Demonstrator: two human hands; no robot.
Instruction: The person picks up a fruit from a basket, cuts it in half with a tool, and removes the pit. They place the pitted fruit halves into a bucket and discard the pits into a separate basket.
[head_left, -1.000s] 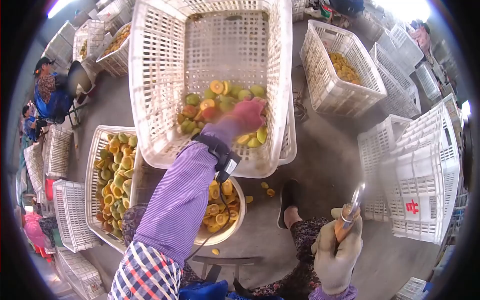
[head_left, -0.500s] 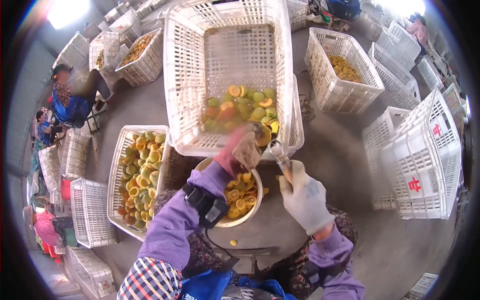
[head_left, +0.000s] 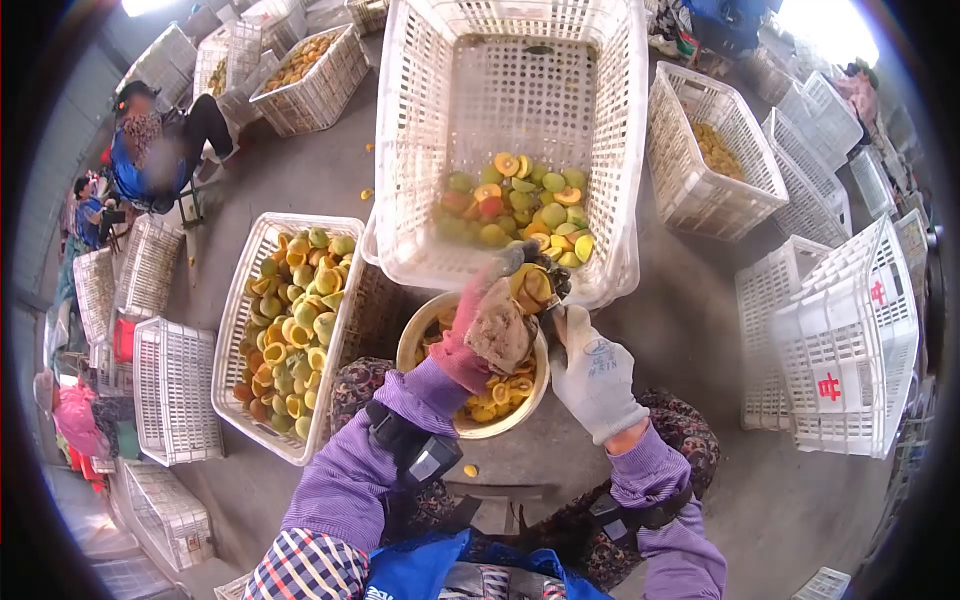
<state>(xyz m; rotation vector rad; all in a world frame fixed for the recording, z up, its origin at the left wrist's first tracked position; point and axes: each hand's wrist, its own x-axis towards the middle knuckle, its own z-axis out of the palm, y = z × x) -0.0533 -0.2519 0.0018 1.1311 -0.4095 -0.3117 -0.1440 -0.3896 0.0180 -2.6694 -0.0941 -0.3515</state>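
My left hand [head_left: 490, 325], in a worn pink glove with a dirty patch, is closed around a halved peach [head_left: 532, 288] with yellow flesh. Closed on a pitting spoon, my right hand [head_left: 597, 380] wears a white glove. The spoon's metal head [head_left: 560, 292] meets the side of the peach; its handle is mostly hidden in my fingers. Below both hands stands a round bucket [head_left: 541, 392] of yellow peach pieces [head_left: 500, 400]. Just beyond them, a tilted white crate [head_left: 415, 160] holds green and orange peaches [head_left: 520, 205], some cut in half.
At left, a white crate [head_left: 228, 340] is filled with hollowed peach halves [head_left: 298, 325]. Another crate [head_left: 735, 195] with fruit stands at right, near stacked crates [head_left: 840, 340]. A seated person [head_left: 150, 150] is at upper left. One small piece [head_left: 470, 470] lies on the floor.
My right hand has brought the spoon up against the peach held in my left hand. Both hands have come closer together, over the bucket. The view has shifted slightly.
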